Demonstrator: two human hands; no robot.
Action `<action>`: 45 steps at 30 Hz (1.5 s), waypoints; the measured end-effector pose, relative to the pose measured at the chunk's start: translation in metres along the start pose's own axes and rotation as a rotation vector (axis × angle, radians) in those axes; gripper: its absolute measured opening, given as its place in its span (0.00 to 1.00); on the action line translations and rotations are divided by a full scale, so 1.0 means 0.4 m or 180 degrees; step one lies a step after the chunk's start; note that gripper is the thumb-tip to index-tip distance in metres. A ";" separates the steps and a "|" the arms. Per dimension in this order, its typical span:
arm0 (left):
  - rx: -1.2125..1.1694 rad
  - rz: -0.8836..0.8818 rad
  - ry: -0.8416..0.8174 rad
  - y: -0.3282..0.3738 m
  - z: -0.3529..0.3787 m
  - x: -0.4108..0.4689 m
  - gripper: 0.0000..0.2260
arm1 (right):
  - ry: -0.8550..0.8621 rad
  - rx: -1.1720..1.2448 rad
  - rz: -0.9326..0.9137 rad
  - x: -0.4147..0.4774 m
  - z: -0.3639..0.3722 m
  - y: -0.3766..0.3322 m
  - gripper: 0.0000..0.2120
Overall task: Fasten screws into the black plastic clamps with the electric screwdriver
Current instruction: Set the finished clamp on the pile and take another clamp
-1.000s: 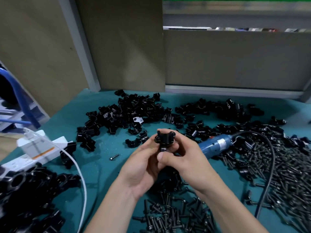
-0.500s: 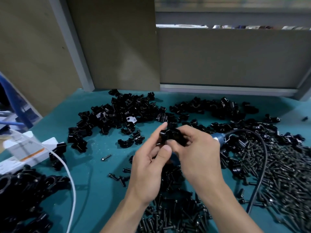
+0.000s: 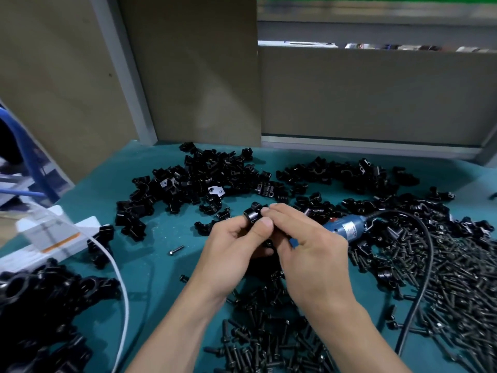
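black clamp [image 3: 253,212] pinched between left hand [image 3: 233,249] – right hand [image 3: 309,246] fingertips

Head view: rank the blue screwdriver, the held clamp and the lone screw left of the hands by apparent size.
1. blue screwdriver, though partly hidden
2. held clamp, partly hidden too
3. lone screw

Head-worn view, forward and down, close over teal bench [image 3: 156,265]

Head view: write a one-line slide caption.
Left hand and right hand pinch a black clamp over the bench, blue electric screwdriver and heaped screws nearby.
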State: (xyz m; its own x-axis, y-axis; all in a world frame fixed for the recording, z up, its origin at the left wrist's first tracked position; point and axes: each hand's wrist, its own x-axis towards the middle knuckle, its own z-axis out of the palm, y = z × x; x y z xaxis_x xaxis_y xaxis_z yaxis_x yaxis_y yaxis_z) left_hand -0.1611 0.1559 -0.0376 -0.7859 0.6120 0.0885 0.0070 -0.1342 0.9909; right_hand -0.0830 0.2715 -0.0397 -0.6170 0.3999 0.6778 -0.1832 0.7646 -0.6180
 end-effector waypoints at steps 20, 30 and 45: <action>-0.1554 -0.0591 0.1210 0.018 -0.168 0.021 0.12 | -0.3247 -0.1654 0.1285 0.203 0.064 0.042 0.15; -0.1211 -0.0743 0.1034 0.004 -0.181 0.019 0.05 | -0.2585 -0.1601 0.1240 0.162 0.063 0.023 0.04; 0.0577 -0.0139 -0.0055 0.011 -0.061 0.009 0.08 | -0.0242 0.2378 0.2354 0.071 -0.028 -0.015 0.06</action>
State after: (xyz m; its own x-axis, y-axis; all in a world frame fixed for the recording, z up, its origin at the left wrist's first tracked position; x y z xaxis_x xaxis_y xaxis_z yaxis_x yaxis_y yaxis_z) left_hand -0.1788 0.1385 -0.0353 -0.7773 0.6276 0.0451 0.0857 0.0346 0.9957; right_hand -0.0907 0.2842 -0.0122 -0.8093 0.5870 0.0209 -0.1506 -0.1730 -0.9733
